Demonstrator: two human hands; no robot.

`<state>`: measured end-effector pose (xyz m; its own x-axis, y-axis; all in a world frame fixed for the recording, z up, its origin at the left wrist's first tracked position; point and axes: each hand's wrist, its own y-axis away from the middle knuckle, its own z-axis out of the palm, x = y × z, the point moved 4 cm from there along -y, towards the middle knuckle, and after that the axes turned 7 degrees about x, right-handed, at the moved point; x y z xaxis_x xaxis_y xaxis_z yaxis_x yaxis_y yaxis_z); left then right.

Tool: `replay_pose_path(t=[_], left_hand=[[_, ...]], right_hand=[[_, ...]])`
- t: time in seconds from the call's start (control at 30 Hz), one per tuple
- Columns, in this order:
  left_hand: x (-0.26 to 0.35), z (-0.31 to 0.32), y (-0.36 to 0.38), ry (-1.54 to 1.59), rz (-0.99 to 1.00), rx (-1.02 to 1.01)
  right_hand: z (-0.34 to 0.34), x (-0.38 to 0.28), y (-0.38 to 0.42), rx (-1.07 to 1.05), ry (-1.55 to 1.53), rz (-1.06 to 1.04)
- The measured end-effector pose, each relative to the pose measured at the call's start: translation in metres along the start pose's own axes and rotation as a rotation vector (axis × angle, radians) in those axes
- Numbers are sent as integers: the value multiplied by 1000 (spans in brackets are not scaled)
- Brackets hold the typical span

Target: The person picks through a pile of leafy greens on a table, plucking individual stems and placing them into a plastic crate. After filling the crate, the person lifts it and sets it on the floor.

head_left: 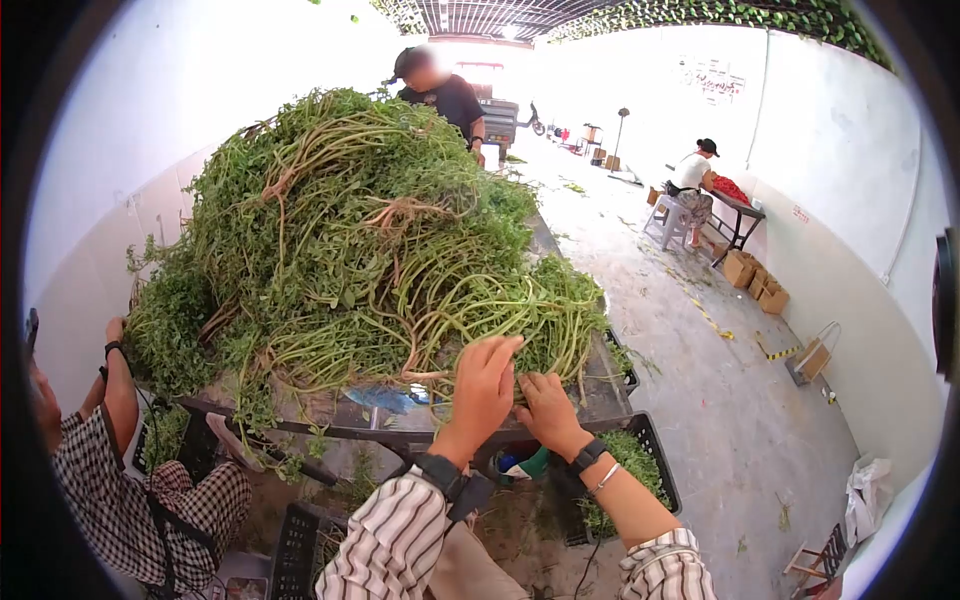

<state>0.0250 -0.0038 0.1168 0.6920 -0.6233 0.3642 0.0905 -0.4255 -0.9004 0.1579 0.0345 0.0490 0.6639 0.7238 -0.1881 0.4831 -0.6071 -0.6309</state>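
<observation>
Reaching forward, the left hand (485,385) lies with fingers spread and curled into the near edge of the heap of greens (350,230), gripping a bundle of pale stems (480,320) that run from the leafy mass down toward the person. The right hand (545,405) sits just beside it, touching the same stem ends, fingers bent loosely over them; whether it has closed on any stalk I cannot tell. The stems' long axis points roughly away from both hands, up and to the left into the pile, so the cut ends are nearest the fingers. The left hand is the one deeper in the greens. The heap rests on the counter (590,400), directly ahead of both hands. Below the right wrist stands a black crate (655,470) with more greens. To the left, a seated person in a checked shirt (100,480) raises an arm toward the pile.
</observation>
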Motion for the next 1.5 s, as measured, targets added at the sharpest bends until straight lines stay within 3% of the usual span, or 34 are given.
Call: replay_pose_path(t=[0.27, 0.33, 0.47, 0.5, 0.53, 0.6, 0.67, 0.77, 0.87, 0.93, 1.0, 1.03, 1.5], left_hand=[[-35, 47, -44, -437, 12, -201], [-49, 56, -41, -578, -141, -478], [-62, 51, -39, -523, -111, -523], [-67, 49, -34, -398, -139, -395], [-69, 49, -29, -402, -141, -397], [-74, 39, -26, -136, -216, -121], [-70, 24, -25, -68, -262, -88], [-62, -1, -13, 310, -713, 45], [-73, -10, 21, 154, -596, 52], [-71, -13, 41, 171, -708, 42], [-70, -12, 60, 82, -526, 165], [-74, -11, 67, 114, -699, 61], [-87, -1, 91, 284, -695, 117]], right_hand=[[1, -1, 0, 26, -44, 18], [0, 0, -1, 16, -13, 9], [1, 0, -2, 0, -38, 13], [3, 3, -3, -1, -47, 26], [5, 5, -3, -2, -57, 40], [8, 6, -5, -1, -53, 27], [10, 7, -8, -5, -51, 14], [11, 11, -14, -18, -63, 30], [10, 9, -17, -30, -53, 50], [12, 10, -16, -55, -44, 55], [10, 11, -15, -30, -48, 50], [8, 11, -15, -32, -46, 51], [-37, 11, -11, -66, -78, 80]])
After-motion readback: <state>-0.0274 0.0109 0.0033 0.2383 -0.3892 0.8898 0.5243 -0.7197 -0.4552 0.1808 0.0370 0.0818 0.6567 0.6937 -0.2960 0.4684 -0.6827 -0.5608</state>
